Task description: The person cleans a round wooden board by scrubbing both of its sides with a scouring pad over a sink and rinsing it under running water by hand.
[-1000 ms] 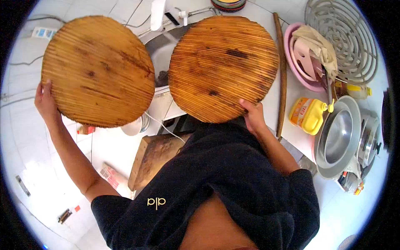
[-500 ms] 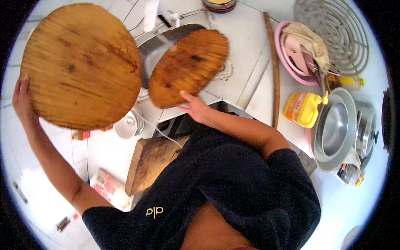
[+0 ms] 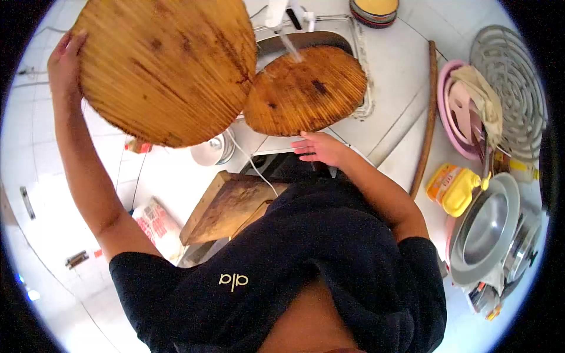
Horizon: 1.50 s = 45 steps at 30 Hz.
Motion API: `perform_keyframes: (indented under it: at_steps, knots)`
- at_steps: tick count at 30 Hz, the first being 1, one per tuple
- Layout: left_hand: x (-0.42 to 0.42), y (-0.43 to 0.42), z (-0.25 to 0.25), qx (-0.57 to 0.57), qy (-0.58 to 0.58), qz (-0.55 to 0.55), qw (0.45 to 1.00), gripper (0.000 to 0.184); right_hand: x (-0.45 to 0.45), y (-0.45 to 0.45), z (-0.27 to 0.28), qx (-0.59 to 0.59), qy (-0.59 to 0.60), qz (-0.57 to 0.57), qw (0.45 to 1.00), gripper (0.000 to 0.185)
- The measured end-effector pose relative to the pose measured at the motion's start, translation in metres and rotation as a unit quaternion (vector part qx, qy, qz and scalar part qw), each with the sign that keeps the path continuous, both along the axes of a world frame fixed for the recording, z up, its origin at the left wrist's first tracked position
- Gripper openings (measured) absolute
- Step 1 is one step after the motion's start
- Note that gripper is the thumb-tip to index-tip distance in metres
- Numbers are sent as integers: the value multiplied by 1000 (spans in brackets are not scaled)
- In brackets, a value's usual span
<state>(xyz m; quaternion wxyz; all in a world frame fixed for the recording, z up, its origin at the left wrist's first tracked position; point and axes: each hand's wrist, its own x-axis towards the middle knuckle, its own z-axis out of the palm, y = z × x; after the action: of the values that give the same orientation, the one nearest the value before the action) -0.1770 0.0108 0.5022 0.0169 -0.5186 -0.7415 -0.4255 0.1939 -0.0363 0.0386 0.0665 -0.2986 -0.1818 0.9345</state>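
My left hand (image 3: 67, 65) grips the left edge of a large round wooden board (image 3: 168, 70), raised at the upper left. A smaller oval-looking wooden board (image 3: 309, 91) with dark spots lies across the sink (image 3: 366, 97), overlapping the front of its basin. My right hand (image 3: 322, 149) is at that board's near edge; one digit touches the rim while the other fingers stretch out below it, apart. From a white tap (image 3: 275, 13), water runs onto the smaller board's far edge.
A brown stick (image 3: 428, 117) lies on the right counter. Beyond it are a pink basin (image 3: 447, 132), a yellow jug (image 3: 456, 191), metal bowls (image 3: 491, 220) and a coiled metal rack (image 3: 506, 70). A wooden block (image 3: 220, 206) and a white bag (image 3: 156, 226) stand lower left.
The view has shifted. The large board has moved up toward the tap. The smaller board has turned more level across the sink, and my right hand has slipped from its face to its edge.
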Motion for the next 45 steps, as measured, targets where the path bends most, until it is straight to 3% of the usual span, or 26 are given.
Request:
perform_keyframes:
  at_steps: [4, 11, 14, 19, 23, 26, 30, 45]
  knots:
    - [18, 4, -2, -7, -4, -12, 1000, 49, 20, 0, 7, 12, -22, -1, 1000, 41]
    - [19, 24, 0, -39, 66, -6, 997, 55, 47, 10, 17, 35, -31, 2, 999, 43]
    - [38, 31, 3, -79, 177, 30, 981, 54, 61, 15, 15, 26, -40, -23, 999, 46]
    - [35, 49, -1, -111, 140, 20, 984, 53, 82, 24, 27, 104, -33, -30, 994, 51]
    - [36, 64, 3, -151, 171, 26, 973, 50, 93, 34, 31, 107, -30, -48, 993, 48]
    - [19, 74, 2, -128, 91, -2, 988, 48, 95, 43, 36, 99, -21, -63, 993, 48]
    - [15, 85, 12, -174, 116, -31, 977, 49, 93, 55, 42, 91, -16, -76, 993, 44]
    - [36, 78, 22, -186, 114, 11, 976, 41, 64, 74, 30, 79, 76, -82, 991, 46]
